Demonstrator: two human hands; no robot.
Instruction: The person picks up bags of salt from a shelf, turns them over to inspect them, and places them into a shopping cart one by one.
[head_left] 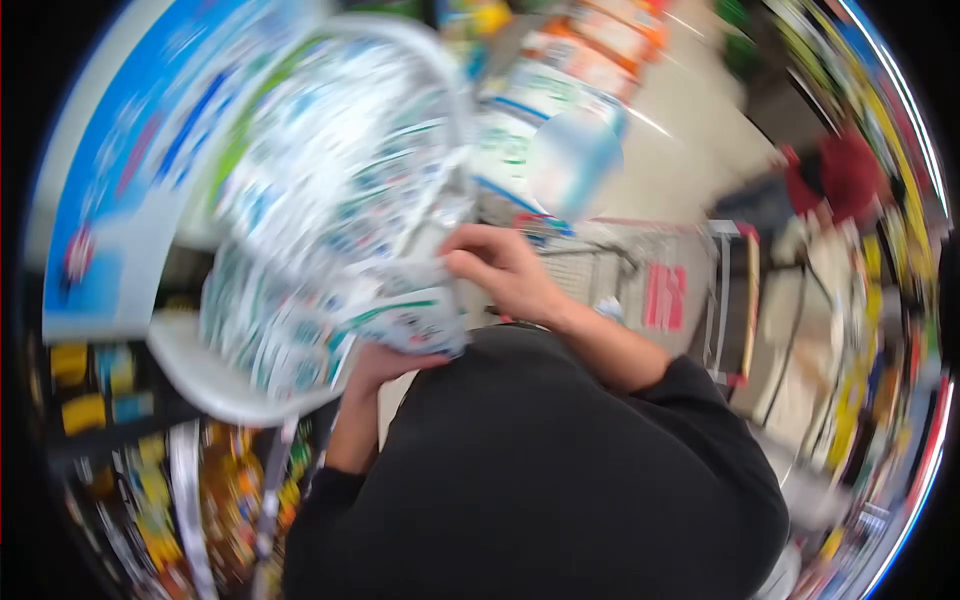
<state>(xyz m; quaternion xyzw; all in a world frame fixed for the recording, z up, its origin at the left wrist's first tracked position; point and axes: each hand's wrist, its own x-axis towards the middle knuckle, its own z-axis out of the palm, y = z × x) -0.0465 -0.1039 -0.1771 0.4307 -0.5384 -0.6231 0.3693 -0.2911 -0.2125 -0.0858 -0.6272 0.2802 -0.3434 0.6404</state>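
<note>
Store shelves (pixel 860 400), blurred but seemingly packed with goods, line the right side beneath a bright strip light (pixel 905 80); the pale, glossy floor (pixel 690 125) runs between displays.

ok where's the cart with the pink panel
In the head view, the cart is right of the right hand, near a person in red.

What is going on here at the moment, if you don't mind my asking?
Someone in a black top is handling a white and green packet beside a large white tub heaped with similar packets. The left hand holds it from below, while the right hand has its fingertips at the upper edge; blur hides whether they grip it. Nearby is a shopping cart, and farther off a person in red.
</note>
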